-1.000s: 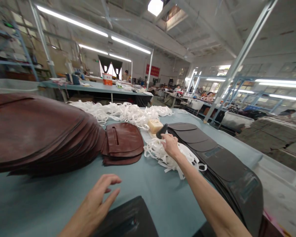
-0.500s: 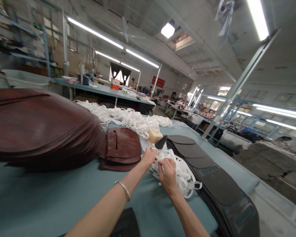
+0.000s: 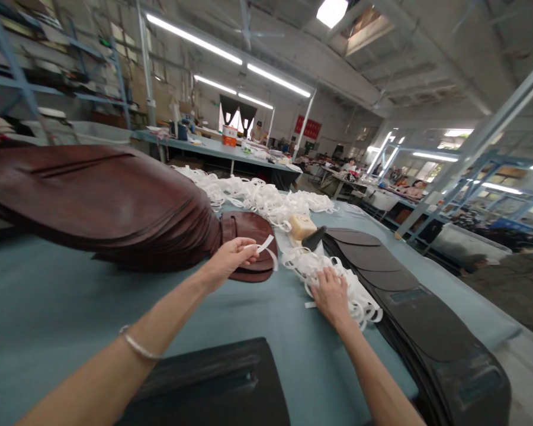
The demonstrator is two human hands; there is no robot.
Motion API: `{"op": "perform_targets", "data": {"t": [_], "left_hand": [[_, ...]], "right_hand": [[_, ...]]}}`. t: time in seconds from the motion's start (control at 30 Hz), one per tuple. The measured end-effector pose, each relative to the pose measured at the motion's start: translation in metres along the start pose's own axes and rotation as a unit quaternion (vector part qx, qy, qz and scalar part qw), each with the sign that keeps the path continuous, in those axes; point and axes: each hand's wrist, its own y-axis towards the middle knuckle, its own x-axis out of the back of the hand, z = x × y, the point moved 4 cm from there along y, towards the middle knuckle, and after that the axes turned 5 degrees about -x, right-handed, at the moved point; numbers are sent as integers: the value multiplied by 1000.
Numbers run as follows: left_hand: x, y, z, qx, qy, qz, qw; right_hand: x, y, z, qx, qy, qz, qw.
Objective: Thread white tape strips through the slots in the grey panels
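Observation:
My left hand (image 3: 228, 258) pinches a white strip (image 3: 266, 247) and holds it just above the small stack of brown leather pieces (image 3: 249, 239). My right hand (image 3: 331, 296) rests on a heap of white strips (image 3: 337, 278) on the blue table (image 3: 71, 296); its fingers are curled into the heap. To the right of that heap lies a row of overlapping black pieces (image 3: 417, 313). Behind the heap stand a yellowish block (image 3: 302, 226) and a dark handled tool (image 3: 314, 238).
A large pile of brown leather pieces (image 3: 102, 201) fills the left of the table. More white strips (image 3: 257, 198) lie at the far end. A black piece (image 3: 213, 384) lies at the near edge. Other tables and people stand further back in the hall.
My left hand has drawn a white strip out of the heap and moved left with it. My right hand has settled lower on the heap. The view has shifted right.

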Motion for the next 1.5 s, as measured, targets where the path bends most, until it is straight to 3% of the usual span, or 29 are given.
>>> {"op": "perform_targets", "data": {"t": [0.1,0.2,0.23,0.3,0.37,0.5,0.6,0.67,0.8,1.03,1.17,1.33,1.5], "left_hand": [[24,-35,-13,-13,99,60,993],[14,-70,-25,-67,224,125,964],[8,-80,-29,-81,260,148,951],[-1,-97,-35,-96,314,179,927],[2,-109,-38,-98,353,171,915],[37,-126,-39,-63,436,84,894],[63,-142,-36,-21,464,53,884],[74,-157,-29,30,430,73,899],[89,-193,-12,102,357,88,924],[115,-229,23,185,409,-28,893],[121,-231,27,195,429,-65,880],[124,-230,29,241,443,-99,858],[131,-229,34,260,463,-112,840]], "right_hand": [[21,6,24,6,71,-32,997],[54,5,84,22,270,-64,961],[62,4,107,32,347,-36,937],[67,0,149,40,459,87,883],[65,-6,177,36,505,210,836],[50,-23,194,20,503,366,783],[42,-36,190,-9,514,409,753],[38,-47,186,-14,510,433,743],[27,-70,170,-12,461,457,761],[4,-97,141,-66,336,392,854],[-4,-103,140,-71,347,386,852],[-11,-102,132,-145,301,360,871],[-15,-101,131,-153,307,369,863]]}}
